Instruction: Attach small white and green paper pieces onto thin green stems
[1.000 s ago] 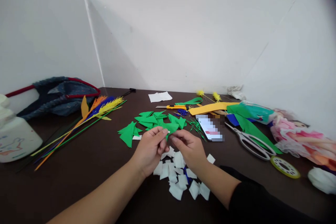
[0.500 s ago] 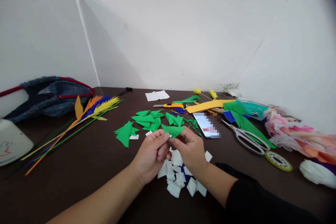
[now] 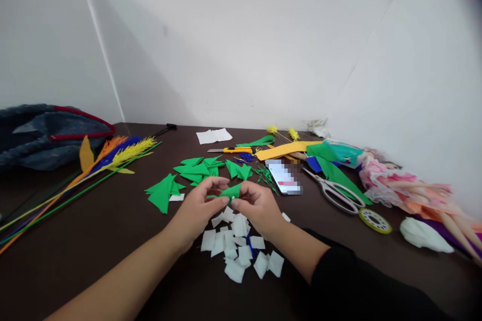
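Between my hands is a small green paper piece (image 3: 230, 192), curled, with a bit of white at its lower edge. My left hand (image 3: 201, 208) pinches its left side, and my right hand (image 3: 260, 206) grips its right side with thumb and fingers. Just below lie several small white tissue squares (image 3: 235, 241), scattered over a blue piece (image 3: 256, 242). Beyond my hands are piles of green paper triangles (image 3: 199, 169), with another green pile (image 3: 164, 193) to the left and a smaller one (image 3: 239, 170) in the middle.
Right of centre are a phone (image 3: 282, 178), scissors (image 3: 335, 191), a tape roll (image 3: 375, 221) and dolls (image 3: 399, 180). A yellow cutter (image 3: 237, 150) with its blade out lies behind the green piles. Paper wheat stalks (image 3: 124, 155) and a denim bag (image 3: 48, 135) are at left.
The view has turned right, so the table's things sit further left. My left fingers have spread more, and the green piece now looks curled rather than flat, slightly lower in my hands.
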A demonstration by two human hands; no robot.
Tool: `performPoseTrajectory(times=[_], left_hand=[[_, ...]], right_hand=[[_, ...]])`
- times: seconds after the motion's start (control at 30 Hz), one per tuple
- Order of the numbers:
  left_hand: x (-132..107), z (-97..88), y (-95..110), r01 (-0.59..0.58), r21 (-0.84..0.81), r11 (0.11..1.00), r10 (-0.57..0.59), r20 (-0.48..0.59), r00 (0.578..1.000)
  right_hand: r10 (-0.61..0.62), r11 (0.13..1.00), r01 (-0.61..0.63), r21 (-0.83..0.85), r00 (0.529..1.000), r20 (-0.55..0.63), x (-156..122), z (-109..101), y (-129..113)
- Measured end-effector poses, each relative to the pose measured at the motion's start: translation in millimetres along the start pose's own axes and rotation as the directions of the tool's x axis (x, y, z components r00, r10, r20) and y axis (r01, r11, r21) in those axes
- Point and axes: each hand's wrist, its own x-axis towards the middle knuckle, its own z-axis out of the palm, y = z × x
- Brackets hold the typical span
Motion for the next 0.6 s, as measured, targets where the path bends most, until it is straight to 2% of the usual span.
performPoseTrajectory(times=[0.07,0.17,0.4,0.6], left_hand=[[2.2,-2.9,2.0,0.018,0.090,0.996,-0.023,0.059,0.998],[4.2,-0.2,-0.2,0.044,0.124,0.991,-0.058,0.107,0.993],[8.0,9.5,-11.9,-0.003,0.058,0.998,0.003,0.015,1.000],[7.9,12.8,-8.7,-0.046,0.201,0.979,0.053,-0.030,0.998]], right_hand=[[0.075,0.997,-0.074,-0.034,0.997,0.026,1.4,-2.8,2.3],[0.120,0.985,-0.115,-0.130,0.992,0.027,2.4,-6.6,0.8],[0.108,0.948,-0.097,-0.304,0.994,0.020,3.0,-12.6,-5.0],[0.078,0.923,-0.083,-0.377,0.997,-0.028,4.4,-14.2,0.2]])
